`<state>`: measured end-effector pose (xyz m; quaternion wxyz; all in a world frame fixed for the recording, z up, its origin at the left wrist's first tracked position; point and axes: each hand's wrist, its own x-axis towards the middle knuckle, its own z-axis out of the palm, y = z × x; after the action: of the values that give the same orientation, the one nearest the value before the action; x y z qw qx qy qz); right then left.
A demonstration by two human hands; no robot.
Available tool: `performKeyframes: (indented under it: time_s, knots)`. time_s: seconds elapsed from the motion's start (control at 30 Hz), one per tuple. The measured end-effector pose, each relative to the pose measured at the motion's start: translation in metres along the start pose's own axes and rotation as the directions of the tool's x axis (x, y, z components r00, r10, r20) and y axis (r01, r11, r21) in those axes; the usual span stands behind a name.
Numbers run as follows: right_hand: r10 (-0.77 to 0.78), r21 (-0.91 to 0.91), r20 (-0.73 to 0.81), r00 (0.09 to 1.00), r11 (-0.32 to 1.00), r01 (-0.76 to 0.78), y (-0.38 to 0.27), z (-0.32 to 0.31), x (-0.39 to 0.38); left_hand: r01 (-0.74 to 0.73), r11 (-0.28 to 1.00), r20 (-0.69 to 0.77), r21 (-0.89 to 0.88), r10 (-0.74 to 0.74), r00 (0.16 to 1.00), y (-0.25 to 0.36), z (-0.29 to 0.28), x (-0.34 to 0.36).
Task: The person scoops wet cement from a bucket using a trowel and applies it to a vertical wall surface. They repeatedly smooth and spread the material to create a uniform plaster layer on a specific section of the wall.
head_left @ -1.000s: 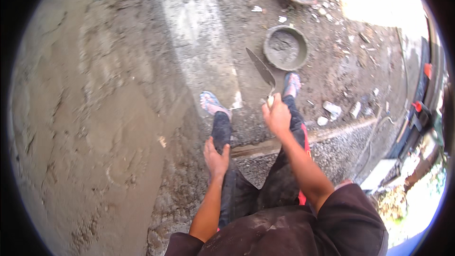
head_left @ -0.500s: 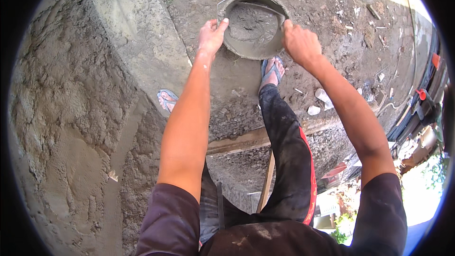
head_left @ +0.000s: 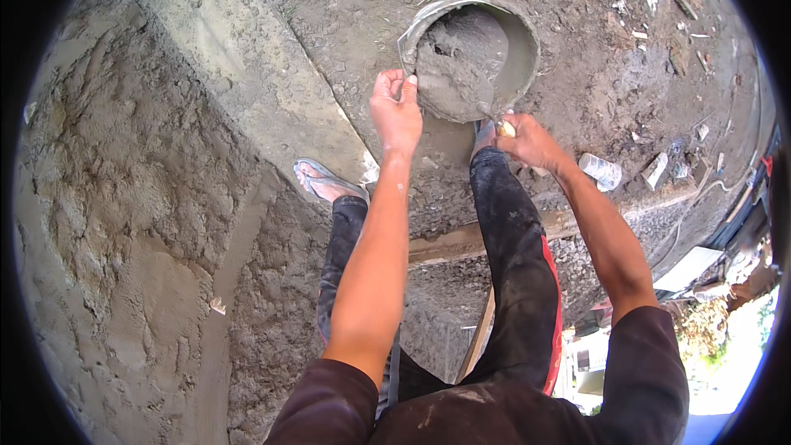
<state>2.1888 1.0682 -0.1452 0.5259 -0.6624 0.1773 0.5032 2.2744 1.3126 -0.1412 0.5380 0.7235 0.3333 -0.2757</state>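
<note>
My left hand has its fingers closed on the left rim of a round, mortar-coated bucket. Wet grey mortar lies inside, heaped toward the near side. My right hand grips the pale handle of a trowel at the near right of the bucket; the trowel's blade is among the mortar and hard to make out. My sandalled left foot is on the ground below and left of the bucket, and my right one is partly hidden beneath its near edge.
Rough wet mortar covers the left side, beside a pale concrete strip. A clear plastic cup, scraps and a hose lie on the dirt at right. A wooden board crosses behind my legs. Sheets and other materials pile along the far right.
My left hand went from beside my leg to the bucket's rim, and the trowel went into the bucket. Since half a second ago, my right hand has dropped toward the near edge and mortar has heaped there.
</note>
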Motion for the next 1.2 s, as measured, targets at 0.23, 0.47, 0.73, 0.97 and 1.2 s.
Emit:
performKeyframes:
  time_s: [0.23, 0.47, 0.73, 0.97, 1.2]
  knots:
    - [0.122, 0.229, 0.109, 0.987, 0.963, -0.144, -0.015, -0.008, 0.022, 0.243, 0.970, -0.152, 0.016, -0.238, 0.959, -0.032, -0.128, -0.088]
    - [-0.057, 0.336, -0.199, 0.978, 0.934, 0.123, -0.063, 0.035, -0.073, 0.136, 0.609, -0.144, 0.781, -0.036, 0.989, -0.037, -0.299, -0.352]
    - [0.008, 0.341, -0.748, 0.663, 0.862, 0.375, -0.219, 0.204, -0.150, 0.395, 0.604, -0.287, 0.692, -0.272, 0.919, -0.085, -0.346, -0.391]
    - [-0.022, 0.055, -0.773, 0.635, 0.993, 0.101, -0.275, 0.518, -0.041, 0.393, 0.735, -0.224, 0.553, -0.323, 0.920, -0.098, -0.387, -0.361]
    - [-0.257, 0.023, -0.417, 0.872, 0.956, 0.293, -0.281, 0.465, -0.211, 0.252, 0.835, -0.277, 0.488, -0.126, 0.953, -0.131, -0.387, -0.375]
